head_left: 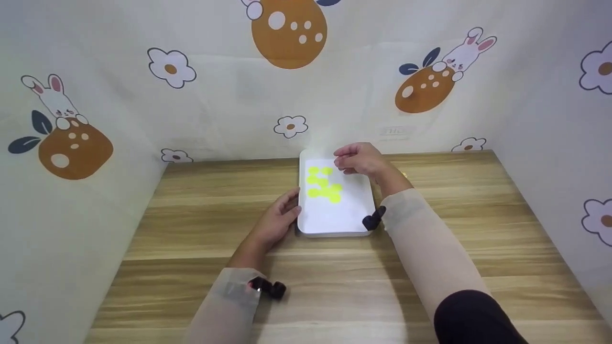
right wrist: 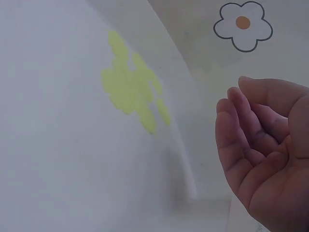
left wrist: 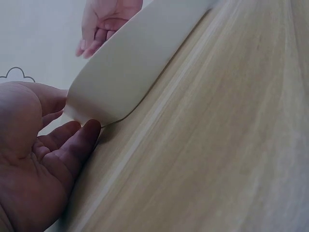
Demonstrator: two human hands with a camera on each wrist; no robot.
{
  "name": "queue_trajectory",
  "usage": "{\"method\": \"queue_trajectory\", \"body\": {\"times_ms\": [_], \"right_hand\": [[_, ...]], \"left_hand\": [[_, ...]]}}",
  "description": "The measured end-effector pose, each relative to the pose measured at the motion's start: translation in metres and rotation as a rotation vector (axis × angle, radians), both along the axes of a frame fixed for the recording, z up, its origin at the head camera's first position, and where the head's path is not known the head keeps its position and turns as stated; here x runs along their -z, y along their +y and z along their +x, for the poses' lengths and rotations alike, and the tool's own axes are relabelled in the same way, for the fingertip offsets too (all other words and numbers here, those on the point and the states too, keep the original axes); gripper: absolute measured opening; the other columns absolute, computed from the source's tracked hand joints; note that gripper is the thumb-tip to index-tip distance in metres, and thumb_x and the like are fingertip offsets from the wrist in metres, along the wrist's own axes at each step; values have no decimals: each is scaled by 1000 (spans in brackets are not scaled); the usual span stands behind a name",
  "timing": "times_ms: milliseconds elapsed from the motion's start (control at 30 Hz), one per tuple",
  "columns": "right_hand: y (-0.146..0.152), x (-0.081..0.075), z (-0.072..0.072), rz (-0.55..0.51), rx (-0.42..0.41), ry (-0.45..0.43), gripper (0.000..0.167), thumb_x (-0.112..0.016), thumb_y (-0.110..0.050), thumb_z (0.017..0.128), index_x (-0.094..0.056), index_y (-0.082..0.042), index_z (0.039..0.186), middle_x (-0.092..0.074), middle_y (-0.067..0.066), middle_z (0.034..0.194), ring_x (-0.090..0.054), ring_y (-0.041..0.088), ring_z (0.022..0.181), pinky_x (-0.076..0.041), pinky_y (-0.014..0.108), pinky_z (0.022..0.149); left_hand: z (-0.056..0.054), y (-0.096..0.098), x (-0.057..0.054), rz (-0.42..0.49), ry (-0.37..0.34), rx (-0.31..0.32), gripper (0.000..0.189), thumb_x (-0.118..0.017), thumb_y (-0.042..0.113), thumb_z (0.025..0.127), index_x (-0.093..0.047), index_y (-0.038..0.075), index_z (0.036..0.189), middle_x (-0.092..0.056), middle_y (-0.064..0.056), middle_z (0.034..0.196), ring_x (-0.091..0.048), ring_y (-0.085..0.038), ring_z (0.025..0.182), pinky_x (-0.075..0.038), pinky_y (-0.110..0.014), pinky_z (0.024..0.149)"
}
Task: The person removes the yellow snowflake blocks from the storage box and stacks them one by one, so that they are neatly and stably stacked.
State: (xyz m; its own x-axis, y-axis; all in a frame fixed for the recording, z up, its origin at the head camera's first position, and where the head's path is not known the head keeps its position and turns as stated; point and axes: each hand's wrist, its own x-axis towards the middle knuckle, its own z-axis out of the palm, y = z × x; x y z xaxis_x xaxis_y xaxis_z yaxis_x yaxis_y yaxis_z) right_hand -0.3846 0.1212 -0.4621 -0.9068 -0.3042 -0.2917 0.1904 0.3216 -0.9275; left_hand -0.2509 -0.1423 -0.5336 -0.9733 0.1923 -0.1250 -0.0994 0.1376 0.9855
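Observation:
A white shallow tray [head_left: 337, 220] with rounded corners stands on the table, its surface facing up. Several flat, bright yellow round pieces [head_left: 323, 182] lie clustered on its left half, some overlapping. My left hand [head_left: 277, 217] rests against the tray's left side, fingers along the edge and thumb near the front corner. In the left wrist view its fingertips [left wrist: 91, 130] touch the low end of the white wall. Over the tray's far right corner hovers my right hand [head_left: 361, 160], fingers loosely bent. The right wrist view shows a gap between thumb and fingers, with nothing visible in it.
The wood-grain table [head_left: 215, 205] reaches back to a pale curtain [head_left: 224, 105] printed with bunnies, orange fruit and flowers. A small yellow bit [head_left: 404, 175] shows just beyond the right wrist. Black wrist cameras [head_left: 272, 289] sit on both sleeves.

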Motion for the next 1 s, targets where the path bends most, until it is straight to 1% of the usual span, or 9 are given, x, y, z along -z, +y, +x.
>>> {"method": "queue_trajectory", "body": {"times_ms": [133,300,433,567,667,767,867,1000], "right_hand": [[-3,7,-5,69,-44,-13,42,-77,-24,89,-66,-11,127,-71,9,115,-66,31,111,-60,33,92],[-4,13,-8,172,-89,-18,37,-77,-23,89,-69,-12,123,-70,6,112,-67,27,103,-59,34,93],[-6,14,-8,284,-128,-1,32,-77,-21,88,-70,-16,119,-69,5,110,-64,25,102,-58,35,94],[-7,14,-9,369,-184,-2,31,-77,-17,87,-70,-18,117,-70,3,110,-62,23,102,-56,33,93],[-8,15,-9,383,-225,6,33,-77,-12,85,-71,-19,116,-70,2,110,-62,22,101,-55,32,91],[-9,17,-10,390,-267,33,33,-76,-7,84,-71,-18,115,-70,2,111,-61,21,101,-54,31,89],[-8,19,-9,409,-310,65,34,-75,-4,83,-71,-17,114,-70,2,111,-60,20,102,-52,29,90],[-7,20,-8,425,-352,70,37,-75,0,81,-70,-17,113,-69,2,112,-59,20,103,-52,30,92]], "left_hand": [[0,1,0,8,12,5,53,-55,14,102,-40,15,153,-42,-9,158,-41,-24,147,-36,-41,121],[0,1,-1,20,21,22,54,-54,11,102,-39,12,154,-42,-10,158,-40,-25,148,-36,-42,121],[-1,0,0,18,14,14,54,-54,11,102,-39,13,154,-42,-10,158,-40,-25,147,-36,-42,122],[-2,-1,2,14,12,9,54,-55,12,102,-39,14,153,-43,-9,158,-41,-24,147,-36,-41,122],[-2,0,2,23,17,9,54,-55,11,102,-39,14,154,-42,-9,158,-41,-24,147,-36,-41,121],[-1,0,1,28,25,7,54,-55,11,102,-39,13,154,-42,-10,158,-41,-25,147,-37,-41,121],[0,0,0,35,29,12,54,-55,11,102,-39,12,154,-41,-10,159,-40,-26,147,-36,-41,121],[0,0,-1,49,32,21,55,-54,9,102,-37,11,154,-40,-12,159,-39,-27,148,-36,-42,121]]}}
